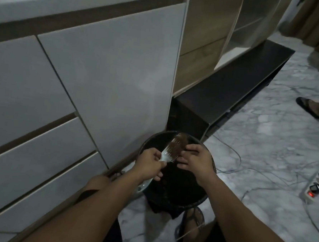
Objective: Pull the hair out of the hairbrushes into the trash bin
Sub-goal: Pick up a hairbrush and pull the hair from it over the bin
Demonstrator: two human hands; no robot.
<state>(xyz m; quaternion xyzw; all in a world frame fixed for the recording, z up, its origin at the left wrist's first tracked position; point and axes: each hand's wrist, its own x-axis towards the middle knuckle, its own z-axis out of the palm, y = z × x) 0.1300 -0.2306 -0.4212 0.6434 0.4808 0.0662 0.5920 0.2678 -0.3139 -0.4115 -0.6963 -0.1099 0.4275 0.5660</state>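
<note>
Hovering over the black trash bin (175, 185) on the marble floor (271, 154), a white hairbrush (169, 152) is gripped at its handle by the left hand (149, 165). Brown hair (177, 145) matted on the bristles is pinched by the right hand (196, 160), fingers closed on it.

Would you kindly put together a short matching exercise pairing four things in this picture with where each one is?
Things:
1. hairbrush
2. trash bin
3. power strip
4. left hand

Places:
A. on the marble floor at the right, red light on
B. closed around the brush handle
C. held over the bin's opening, brown hair in its bristles
D. on the floor beside the white cabinet

Pairs: 1-C, 2-D, 3-A, 4-B
</note>
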